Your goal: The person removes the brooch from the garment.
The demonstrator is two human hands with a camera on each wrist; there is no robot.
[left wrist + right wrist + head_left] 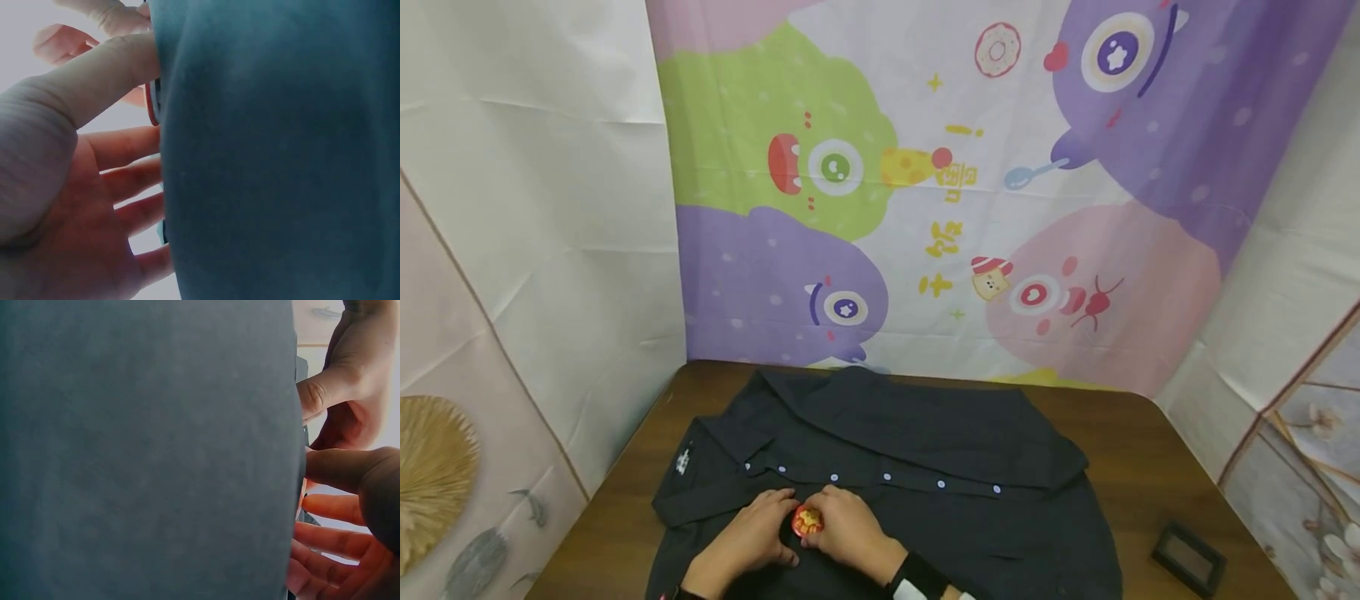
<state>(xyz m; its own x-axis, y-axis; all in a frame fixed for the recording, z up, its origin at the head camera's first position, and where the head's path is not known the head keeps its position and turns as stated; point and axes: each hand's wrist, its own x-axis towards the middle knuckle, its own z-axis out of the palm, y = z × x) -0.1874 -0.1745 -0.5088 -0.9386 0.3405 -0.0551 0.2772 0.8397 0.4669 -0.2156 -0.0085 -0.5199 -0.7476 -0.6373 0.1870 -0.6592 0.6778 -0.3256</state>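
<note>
A dark button-up shirt lies spread on the wooden table, with a row of pale buttons across it. On its front sits a small round badge, red with a gold design. My right hand pinches the badge at its right side between thumb and index finger. Just left of it, my left hand rests on the shirt, fingers mostly straight and thumb apart. In the left wrist view the red rim of the badge shows edge-on beside the thumb; dark cloth fills much of both wrist views.
A small dark rectangular frame or box lies at the table's right side. The brown tabletop shows around the shirt. Behind the table hangs a cartoon-printed cloth, with pale cloths at both sides.
</note>
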